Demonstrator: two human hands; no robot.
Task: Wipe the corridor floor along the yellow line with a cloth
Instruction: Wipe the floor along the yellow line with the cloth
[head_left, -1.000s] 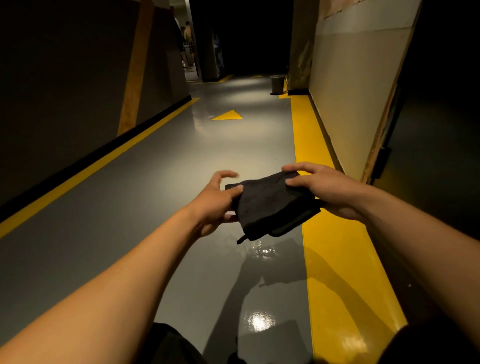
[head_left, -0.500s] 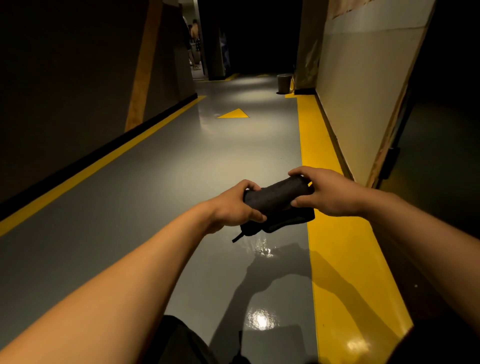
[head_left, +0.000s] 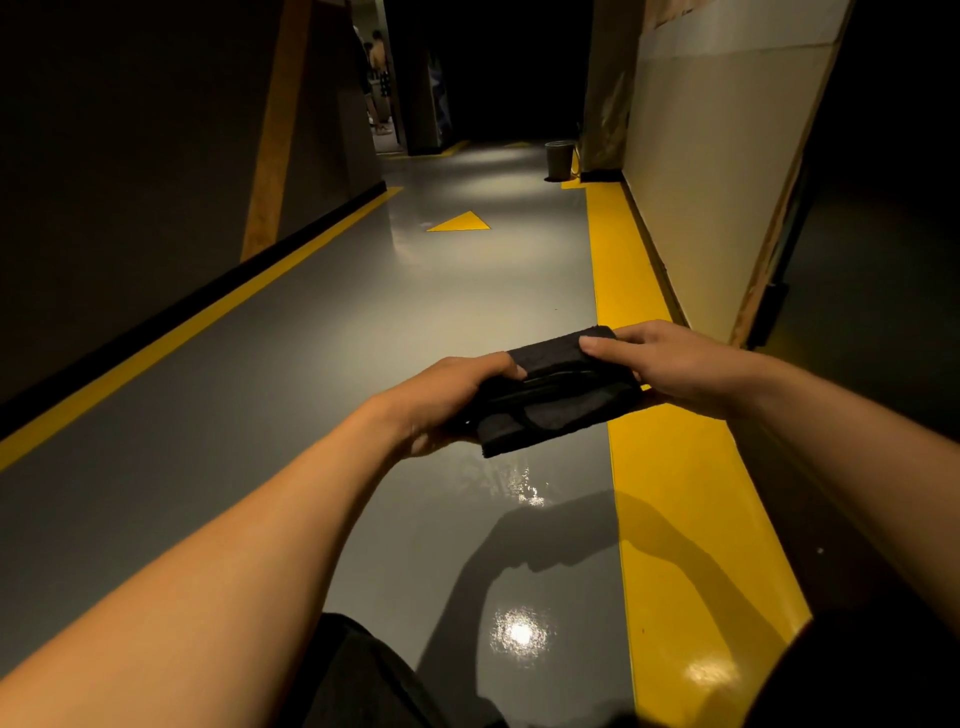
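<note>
A dark folded cloth (head_left: 558, 400) hangs in the air in front of me, above the seam between the grey floor (head_left: 363, 364) and the wide yellow line (head_left: 670, 467) on the right. My left hand (head_left: 447, 400) grips the cloth's left end, thumb on top. My right hand (head_left: 670, 366) pinches the right end, fingers over the upper fold. The cloth is folded into a thick flat strip and does not touch the floor.
The glossy floor shows wet glints just below the cloth. A pale wall (head_left: 717, 171) runs along the right of the yellow line, a dark wall (head_left: 130, 182) on the left. A grey bin (head_left: 560, 158) stands far down the corridor; a yellow triangle (head_left: 460, 222) marks mid-floor.
The cloth went from an open flat piece to a rolled bundle and now to a folded strip. Both hands have closed on its ends and shifted slightly right.
</note>
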